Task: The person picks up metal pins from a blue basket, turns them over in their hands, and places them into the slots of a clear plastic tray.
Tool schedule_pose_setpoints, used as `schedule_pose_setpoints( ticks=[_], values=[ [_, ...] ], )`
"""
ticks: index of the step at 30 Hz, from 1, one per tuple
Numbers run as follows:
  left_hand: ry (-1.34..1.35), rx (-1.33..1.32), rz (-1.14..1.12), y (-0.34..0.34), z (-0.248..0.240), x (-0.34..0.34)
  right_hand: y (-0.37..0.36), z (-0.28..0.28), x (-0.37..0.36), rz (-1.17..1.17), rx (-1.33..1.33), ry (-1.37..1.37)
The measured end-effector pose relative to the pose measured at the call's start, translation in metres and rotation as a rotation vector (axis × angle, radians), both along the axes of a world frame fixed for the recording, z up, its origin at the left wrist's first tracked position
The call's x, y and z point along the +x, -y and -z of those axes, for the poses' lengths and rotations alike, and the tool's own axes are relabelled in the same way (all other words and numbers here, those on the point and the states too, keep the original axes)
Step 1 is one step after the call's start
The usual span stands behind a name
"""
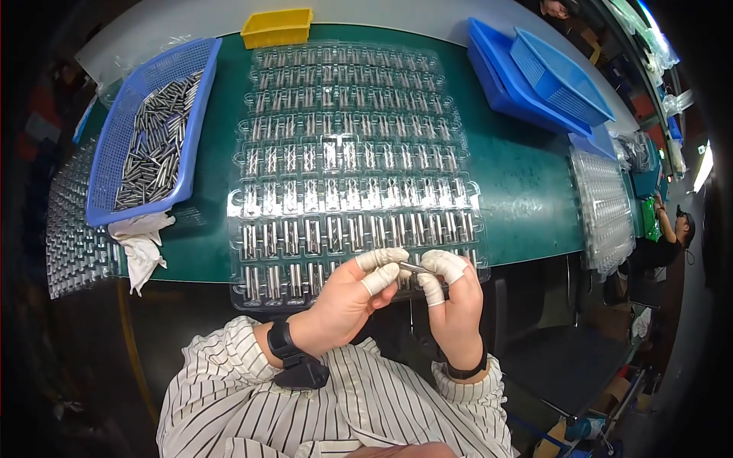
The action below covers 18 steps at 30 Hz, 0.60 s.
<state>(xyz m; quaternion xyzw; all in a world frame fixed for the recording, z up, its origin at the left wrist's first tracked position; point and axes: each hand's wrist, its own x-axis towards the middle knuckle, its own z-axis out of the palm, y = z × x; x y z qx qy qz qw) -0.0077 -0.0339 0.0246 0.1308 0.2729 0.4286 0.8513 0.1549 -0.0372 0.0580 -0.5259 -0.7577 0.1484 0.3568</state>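
Between my two hands is a slim metal pin, pinched at both ends by fingertips in white finger cots. My left hand grips its left end with thumb and forefinger. On the other end, my right hand closes its thumb and fingers; the fingertips hide part of the pin. Both hands are over the near edge of a clear plastic tray, whose many rows of slots hold shiny metal pins.
A blue mesh basket of loose metal pins stands at left, a white cloth below it. A yellow bin is at the back. Blue baskets and stacked clear trays lie right. Another person is at far right.
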Motion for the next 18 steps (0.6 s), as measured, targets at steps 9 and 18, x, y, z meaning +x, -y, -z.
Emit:
schedule_pose_setpoints(
  ticks=[9, 18],
  values=[
    [0.029, -0.008, 0.02, -0.022, 0.012, 0.002, -0.025, 0.011, 0.01, -0.075, -0.065, 0.042],
    [0.11, -0.008, -0.019, -0.03, 0.025, -0.018, -0.072, -0.005, 0.033, 0.169, -0.101, 0.211]
  ],
)
